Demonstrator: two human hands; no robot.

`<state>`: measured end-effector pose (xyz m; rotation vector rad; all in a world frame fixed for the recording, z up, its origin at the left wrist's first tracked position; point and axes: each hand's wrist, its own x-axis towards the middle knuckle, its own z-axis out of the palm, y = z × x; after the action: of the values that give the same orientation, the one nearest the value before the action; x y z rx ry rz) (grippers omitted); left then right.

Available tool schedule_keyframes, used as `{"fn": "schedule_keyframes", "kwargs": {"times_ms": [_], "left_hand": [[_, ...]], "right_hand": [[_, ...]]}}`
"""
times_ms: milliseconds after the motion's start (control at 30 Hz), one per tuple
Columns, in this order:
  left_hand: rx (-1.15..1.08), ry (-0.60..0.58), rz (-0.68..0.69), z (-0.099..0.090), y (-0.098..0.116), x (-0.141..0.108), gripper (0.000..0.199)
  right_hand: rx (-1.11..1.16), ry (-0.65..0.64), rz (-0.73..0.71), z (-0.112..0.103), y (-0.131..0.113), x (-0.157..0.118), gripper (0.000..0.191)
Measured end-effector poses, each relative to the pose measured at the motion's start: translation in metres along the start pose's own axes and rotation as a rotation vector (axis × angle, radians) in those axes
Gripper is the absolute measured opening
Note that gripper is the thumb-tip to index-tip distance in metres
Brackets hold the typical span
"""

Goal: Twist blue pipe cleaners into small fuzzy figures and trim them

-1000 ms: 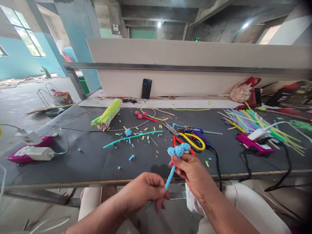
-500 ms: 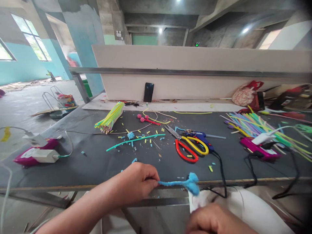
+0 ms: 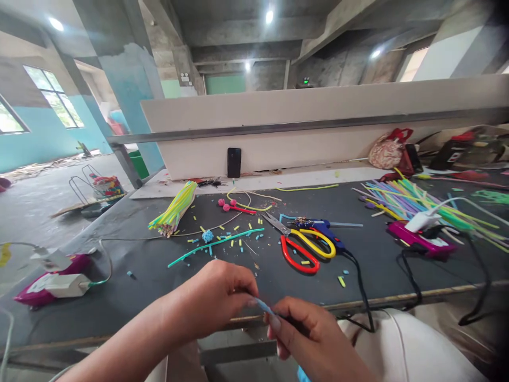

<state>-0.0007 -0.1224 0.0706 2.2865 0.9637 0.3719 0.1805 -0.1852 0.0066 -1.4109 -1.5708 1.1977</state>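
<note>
Between my two hands stretches a light blue pipe cleaner (image 3: 263, 306), held over the table's front edge. My left hand (image 3: 225, 294) pinches one end between thumb and fingers. My right hand (image 3: 306, 331) grips it close by, fingers curled. Below the right hand a bit of blue fluff shows; most of it is hidden. Beyond the hands lie scissors (image 3: 304, 246) with one red and one yellow handle, next to a blue glue gun (image 3: 322, 229). A straight teal pipe cleaner (image 3: 217, 245) and a small blue pom-pom cluster (image 3: 207, 236) rest among cut yellow and blue bits.
A yellow-green bundle of pipe cleaners (image 3: 174, 208) lies left, a loose multicoloured pile (image 3: 413, 199) right. Magenta power strips (image 3: 421, 239) with cords sit at both sides. A phone (image 3: 234, 162) leans on the back board. Pink pom-poms on a red stem (image 3: 238, 207) lie mid-table.
My right hand has come up from below to the blue pipe cleaner beside my left hand. Its fluffy end has swung down, mostly behind the right hand. The view has tilted up slightly.
</note>
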Motion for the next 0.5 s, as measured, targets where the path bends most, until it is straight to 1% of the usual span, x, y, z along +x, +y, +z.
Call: {"fn": "schedule_keyframes", "kwargs": {"times_ms": [67, 133, 233, 300, 367, 500], "left_hand": [[0.188, 0.155, 0.160, 0.009, -0.003, 0.004, 0.015], [0.358, 0.318, 0.299, 0.021, -0.006, 0.006, 0.016], [0.486, 0.480, 0.365, 0.039, -0.010, 0.009, 0.015], [0.505, 0.557, 0.405, 0.046, -0.011, 0.011, 0.015], [0.497, 0.603, 0.463, 0.049, -0.011, 0.013, 0.017], [0.431, 0.607, 0.563, 0.051, -0.010, 0.017, 0.022]], "right_hand": [[0.169, -0.001, 0.085, 0.003, 0.005, 0.002, 0.030], [0.311, 0.008, 0.124, 0.006, 0.010, 0.004, 0.033], [0.441, 0.049, 0.133, 0.010, 0.015, 0.007, 0.038], [0.490, 0.075, 0.131, 0.010, 0.016, 0.008, 0.039], [0.532, 0.098, 0.113, 0.008, 0.015, 0.009, 0.039], [0.536, 0.148, 0.045, 0.003, 0.017, 0.009, 0.038]]}}
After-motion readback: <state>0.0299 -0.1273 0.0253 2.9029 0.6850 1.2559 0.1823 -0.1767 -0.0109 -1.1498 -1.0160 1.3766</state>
